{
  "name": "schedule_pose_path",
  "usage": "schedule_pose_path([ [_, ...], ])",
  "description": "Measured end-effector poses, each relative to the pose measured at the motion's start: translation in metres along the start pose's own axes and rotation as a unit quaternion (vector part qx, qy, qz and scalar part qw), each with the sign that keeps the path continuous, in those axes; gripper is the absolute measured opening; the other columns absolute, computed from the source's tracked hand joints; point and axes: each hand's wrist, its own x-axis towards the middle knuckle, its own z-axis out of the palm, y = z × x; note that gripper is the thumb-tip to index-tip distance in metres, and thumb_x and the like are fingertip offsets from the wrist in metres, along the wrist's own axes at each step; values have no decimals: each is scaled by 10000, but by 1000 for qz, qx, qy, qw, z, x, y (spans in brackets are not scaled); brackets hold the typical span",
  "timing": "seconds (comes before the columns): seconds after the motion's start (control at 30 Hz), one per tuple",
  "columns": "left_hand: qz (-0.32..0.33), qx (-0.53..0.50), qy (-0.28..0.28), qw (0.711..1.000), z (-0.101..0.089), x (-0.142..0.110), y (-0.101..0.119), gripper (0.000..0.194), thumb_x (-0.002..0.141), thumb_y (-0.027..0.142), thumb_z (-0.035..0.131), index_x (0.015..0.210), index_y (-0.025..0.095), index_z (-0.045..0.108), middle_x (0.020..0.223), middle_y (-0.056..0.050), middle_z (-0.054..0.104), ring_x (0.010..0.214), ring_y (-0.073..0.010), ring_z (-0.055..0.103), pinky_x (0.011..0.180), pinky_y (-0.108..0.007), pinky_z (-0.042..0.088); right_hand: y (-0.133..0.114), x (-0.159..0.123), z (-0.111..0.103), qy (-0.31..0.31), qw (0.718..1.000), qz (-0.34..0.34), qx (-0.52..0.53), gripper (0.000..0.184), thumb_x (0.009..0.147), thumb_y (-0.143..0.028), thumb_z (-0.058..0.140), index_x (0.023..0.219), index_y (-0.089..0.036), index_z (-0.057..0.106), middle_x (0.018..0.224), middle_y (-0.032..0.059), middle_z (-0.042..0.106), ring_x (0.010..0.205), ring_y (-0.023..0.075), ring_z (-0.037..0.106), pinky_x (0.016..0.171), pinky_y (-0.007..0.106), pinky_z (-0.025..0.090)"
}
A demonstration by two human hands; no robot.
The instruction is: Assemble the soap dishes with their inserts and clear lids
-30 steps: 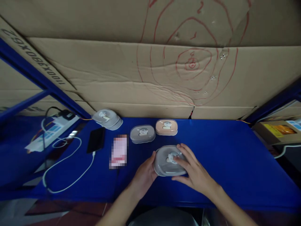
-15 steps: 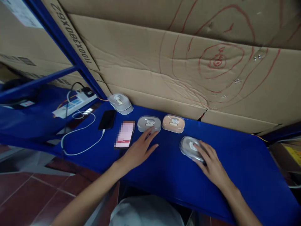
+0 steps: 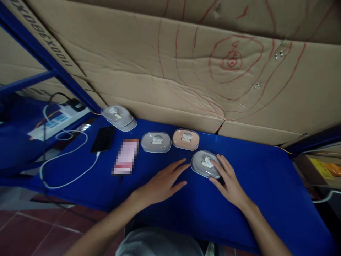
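My right hand (image 3: 229, 181) has its thumb and fingers around the right side of a grey oval plastic case (image 3: 200, 164) with a clear lid, a round sticker and a small white oblong piece. This case sits on the blue tabletop (image 3: 170, 209). My left hand (image 3: 166, 182) hovers to the left of that case, fingers stretched out and nothing in them. Behind my hands are another grey case (image 3: 156, 143) and a peach-coloured case (image 3: 185, 140) of the same shape, side by side.
At the back left corner, grey cases (image 3: 119, 118) are stacked. A phone with a lit screen (image 3: 126, 156) and a dark phone (image 3: 103, 139) on a white cable (image 3: 71, 186) lie at left, near a power strip (image 3: 58, 122). Cardboard (image 3: 128, 64) with red rings stands behind.
My left hand has drawn back from the left grey case and moved right, towards the case at my right hand. The whole view has shifted, with the scene sliding left.
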Motion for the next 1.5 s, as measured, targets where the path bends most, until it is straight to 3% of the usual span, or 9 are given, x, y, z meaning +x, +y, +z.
schedule_pose_path([
  [0.13,60,-42,0,997,13,7,4,731,1050,424,555,1680,298,207,1708,-123,359,1551,-310,396,1254,-526,382,-5,3,1,-9,1000,-5,-10,629,1066,-421,543,1647,-364,306,1753,76,224,1619,338,195,1245,622,339],
  [0.23,55,-73,6,996,13,11,-1,722,1047,432,553,1678,326,219,1682,-119,410,1511,-328,458,1231,-550,404,-6,8,-2,-11,1000,-23,-3,623,1062,-415,550,1641,-338,333,1748,87,237,1615,321,212,1235,587,377],
  [0.43,38,-146,-35,988,-2,16,0,691,995,426,628,1627,327,366,1643,-94,480,1467,-337,511,1214,-548,415,-3,13,-11,-19,999,-21,-18,600,1032,-439,600,1585,-292,420,1665,142,389,1553,324,360,1190,576,452],
  [0.57,0,-165,-30,986,-25,7,-9,579,1014,441,595,1568,359,449,1602,-50,538,1444,-303,546,1215,-491,430,-7,18,-20,-41,997,-27,-66,577,1030,-427,609,1555,-253,445,1651,169,404,1543,347,382,1194,588,442],
  [0.77,-32,-4,160,987,-74,-11,-58,557,1024,471,559,1538,284,452,1582,-107,543,1449,-317,532,1222,-525,408,-14,32,-21,-55,991,-59,-107,635,1022,-491,618,1585,-287,408,1701,158,335,1579,373,310,1212,657,378],
  [0.9,-41,82,205,975,-91,-14,-88,533,1035,497,520,1506,256,461,1607,-151,492,1473,-341,490,1207,-571,399,-20,44,-16,-42,992,-67,-102,690,1020,-519,605,1610,-252,366,1682,187,363,1569,385,324,1205,658,383],
  [1.13,-54,146,154,976,-92,10,-115,693,984,605,572,1561,246,434,1694,-187,355,1543,-405,369,1206,-629,337,-37,66,-12,-50,990,-52,-124,770,988,-563,638,1631,-256,345,1675,184,378,1545,403,362,1183,640,406],
  [1.3,-40,125,110,985,-88,22,-126,608,1002,590,563,1524,284,501,1678,-161,404,1542,-385,382,1217,-648,293,-45,80,-7,-75,988,-74,-115,698,1020,-493,609,1627,-254,360,1626,167,459,1475,389,453,1145,604,446],
  [1.5,-27,71,130,989,-84,21,-131,600,996,612,563,1496,282,528,1662,-141,432,1542,-360,384,1217,-603,334,-49,90,-15,-140,979,-118,-87,691,996,-420,665,1615,-274,395,1642,128,442,1477,383,430,1159,602,437],
])
